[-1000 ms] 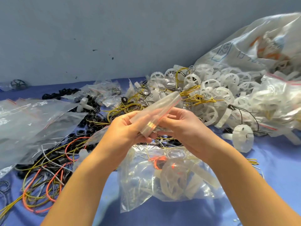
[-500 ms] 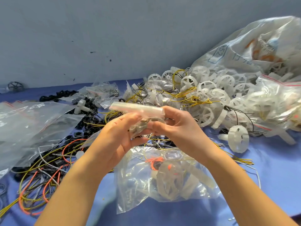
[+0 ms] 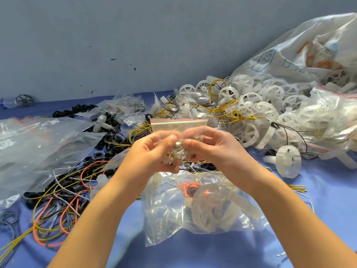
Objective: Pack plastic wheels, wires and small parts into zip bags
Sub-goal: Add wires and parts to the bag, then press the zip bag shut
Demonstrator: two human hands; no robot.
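Both hands, left (image 3: 152, 153) and right (image 3: 210, 149), pinch a small zip bag (image 3: 178, 125) of parts together above the tabletop's (image 3: 318, 200) middle, over a filled bag (image 3: 197, 206).

Glossy clear plastic zip bag (image 3: 178, 123)

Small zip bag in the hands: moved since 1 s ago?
Yes. The small zip bag turned: its zip edge, slanted up-right before, now lies level. It is still over the filled bag.

Wire tangle (image 3: 58, 206) left, wheel heap (image 3: 260, 107) right
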